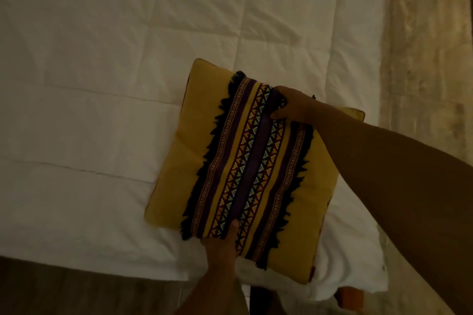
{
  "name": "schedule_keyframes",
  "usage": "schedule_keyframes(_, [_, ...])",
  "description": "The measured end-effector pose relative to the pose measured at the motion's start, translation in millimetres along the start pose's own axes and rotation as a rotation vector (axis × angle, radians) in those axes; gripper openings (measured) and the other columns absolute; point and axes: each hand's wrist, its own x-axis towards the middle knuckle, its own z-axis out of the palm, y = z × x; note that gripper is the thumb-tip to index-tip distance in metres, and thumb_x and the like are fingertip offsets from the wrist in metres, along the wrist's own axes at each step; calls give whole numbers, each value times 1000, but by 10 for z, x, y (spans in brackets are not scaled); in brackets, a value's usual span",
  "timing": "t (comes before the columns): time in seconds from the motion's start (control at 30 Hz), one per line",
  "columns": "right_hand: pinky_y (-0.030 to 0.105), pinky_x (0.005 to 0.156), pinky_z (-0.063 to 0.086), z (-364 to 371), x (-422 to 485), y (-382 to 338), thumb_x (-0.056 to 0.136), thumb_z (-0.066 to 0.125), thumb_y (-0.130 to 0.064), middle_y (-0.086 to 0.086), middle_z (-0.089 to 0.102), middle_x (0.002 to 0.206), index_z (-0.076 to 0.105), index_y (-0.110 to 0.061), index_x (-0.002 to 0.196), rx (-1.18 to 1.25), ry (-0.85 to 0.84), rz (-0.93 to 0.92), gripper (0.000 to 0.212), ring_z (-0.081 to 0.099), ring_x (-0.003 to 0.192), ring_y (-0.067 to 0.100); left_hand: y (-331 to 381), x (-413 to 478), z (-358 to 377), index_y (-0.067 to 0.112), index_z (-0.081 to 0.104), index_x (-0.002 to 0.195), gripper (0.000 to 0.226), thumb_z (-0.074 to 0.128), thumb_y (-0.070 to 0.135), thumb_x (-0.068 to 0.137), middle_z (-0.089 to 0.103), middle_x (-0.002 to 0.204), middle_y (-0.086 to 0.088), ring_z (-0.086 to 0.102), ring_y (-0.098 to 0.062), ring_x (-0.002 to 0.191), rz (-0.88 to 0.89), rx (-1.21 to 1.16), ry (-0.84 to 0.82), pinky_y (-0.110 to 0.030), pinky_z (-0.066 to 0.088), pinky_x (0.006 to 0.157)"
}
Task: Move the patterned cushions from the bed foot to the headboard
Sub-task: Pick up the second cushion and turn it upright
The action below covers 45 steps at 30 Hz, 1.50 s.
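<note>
A mustard-yellow patterned cushion with purple woven bands and black fringe lies on the white quilted bed, near the bed's lower right corner. My left hand grips its near edge, thumb on top of the pattern. My right hand grips its far edge, fingers curled over the woven band. A yellow corner of a second cushion peeks out beyond my right forearm; the rest of it is hidden.
The quilt is folded into a thicker band across the bed. A pale carpet or rug runs along the right side. Dark wooden floor shows at the bottom left, and a wooden bed leg at the bottom.
</note>
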Motion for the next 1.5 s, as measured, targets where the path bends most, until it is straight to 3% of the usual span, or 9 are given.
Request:
schedule_keyframes(0.27, [43,106,37,127,217,249,81,78,-29,9,48,145,42,-23,144,-17,108,53,73,45,132,32,-77,309,115,6,21,153,101,80,34,76,37,154,-11,38,-28,140,-11,75,-74,-28,25,112])
schedule_keyframes(0.47, [46,109,38,184,98,215,84,74,-33,11,45,148,40,-20,146,-44,206,56,73,44,134,33,-43,330,100,8,24,152,98,81,32,76,38,153,-11,39,-27,139,-24,73,-135,-35,28,117])
schedule_keyframes(0.6, [43,103,41,346,-197,182,88,68,-30,10,51,141,42,-19,144,75,369,31,62,49,128,31,29,227,9,5,22,153,102,82,32,75,36,155,-14,37,-29,141,-3,77,-78,-35,27,117])
schedule_keyframes(0.83, [35,102,40,620,-842,248,89,70,-27,11,48,143,42,-11,143,184,430,19,63,47,130,30,351,164,-268,-3,31,145,101,84,40,70,45,144,-24,45,-39,132,35,96,137,-41,40,106])
schedule_keyframes(0.97, [48,104,45,749,-1200,297,88,71,-29,8,51,139,46,-15,141,286,448,43,60,50,128,25,739,286,-522,1,21,148,113,84,48,67,32,146,-31,41,-47,129,62,246,184,-56,43,104])
schedule_keyframes(1.13, [48,117,30,1054,-1613,499,89,67,-40,9,27,160,23,-14,154,399,447,364,83,29,145,27,1366,531,-721,16,8,155,121,86,44,67,36,148,-25,43,-44,133,339,568,91,-55,43,103])
schedule_keyframes(1.23, [49,116,32,1232,-1761,652,87,68,-45,10,23,162,16,-13,156,561,437,466,92,28,146,29,1796,740,-711,16,0,156,124,83,48,69,27,157,-23,36,-42,140,469,641,-32,-52,40,107])
schedule_keyframes(1.37, [50,114,35,1430,-1871,792,86,69,-43,10,24,161,14,-14,156,760,445,556,93,30,145,32,2287,984,-582,16,1,157,122,80,51,70,25,159,-22,33,-37,143,542,688,-180,-49,38,111])
schedule_keyframes(1.5, [52,112,38,1504,-1802,934,84,71,-44,11,29,159,19,-13,155,741,477,555,93,35,142,32,2569,1184,-428,21,3,157,122,80,54,68,24,160,-19,34,-36,142,491,760,-288,-50,38,111])
